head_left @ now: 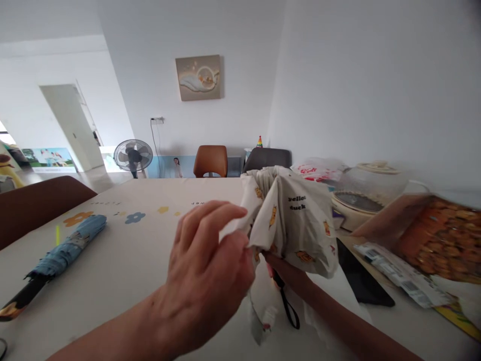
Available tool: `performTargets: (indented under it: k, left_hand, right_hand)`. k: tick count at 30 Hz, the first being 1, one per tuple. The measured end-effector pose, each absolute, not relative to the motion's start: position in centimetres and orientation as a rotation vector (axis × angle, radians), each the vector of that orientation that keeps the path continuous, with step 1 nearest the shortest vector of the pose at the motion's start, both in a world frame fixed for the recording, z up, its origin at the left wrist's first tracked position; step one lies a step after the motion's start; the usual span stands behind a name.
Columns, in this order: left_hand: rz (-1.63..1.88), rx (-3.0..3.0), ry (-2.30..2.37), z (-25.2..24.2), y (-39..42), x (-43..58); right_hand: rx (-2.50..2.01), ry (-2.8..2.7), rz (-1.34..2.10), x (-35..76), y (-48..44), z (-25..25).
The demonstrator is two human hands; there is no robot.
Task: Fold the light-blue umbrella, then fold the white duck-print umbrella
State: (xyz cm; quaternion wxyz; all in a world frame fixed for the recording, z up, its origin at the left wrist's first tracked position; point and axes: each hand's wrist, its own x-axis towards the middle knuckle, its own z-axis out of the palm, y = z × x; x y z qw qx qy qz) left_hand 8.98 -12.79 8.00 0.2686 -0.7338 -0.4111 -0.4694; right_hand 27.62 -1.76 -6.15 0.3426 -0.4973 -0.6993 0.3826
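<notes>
My left grip point(210, 265) is pinching a fold of the duck-print umbrella point(302, 220) above the white desk point(131, 296). My right grip point(280, 263) is hiding beneath its canopy; I cannot tell how closed. A furled blue umbrella point(71, 245) is lying at left. Beyond, a fan point(133, 156) and brown chair point(211, 158) are standing below a hanging wall picture point(198, 77).

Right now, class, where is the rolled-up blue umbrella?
In the head view, the blue umbrella lies at the left on the white table, between the brown chair and the left hand.
</notes>
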Motion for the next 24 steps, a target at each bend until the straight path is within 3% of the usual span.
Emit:
performTargets:
  k: [7,11,15,18,21,24]
  left_hand:
    - [-1.162,-2.469,-1.041,9.1,-12.7,6.9]
    - [-1.555,-2.58,-1.495,9.7,-11.3,5.2]
    - [-2.168,-2.407,-1.727,9.4,-8.6,3.9]
    - [-2.428,-2.089,-1.768,8.4,-6.2,3.3]
    - [-2.477,-1.758,-1.779,7.0,-5.2,3.4]
    - [-2.237,-1.684,-1.618,5.3,-6.0,5.3]
  right_hand:
    - [-1.303,-1.801,0.949,26.9,-0.9,-6.9]
    - [-1.415,-1.775,0.97,27.1,-0.7,-6.5]
    - [-1.512,-1.789,1.102,27.4,-0.9,-5.8]
    - [-1.479,-1.755,1.2,27.0,-1.7,-5.4]
    - [-1.496,-1.635,1.308,26.1,-2.8,-4.7]
    - [-1.545,-1.519,1.399,25.2,-3.7,-4.0]
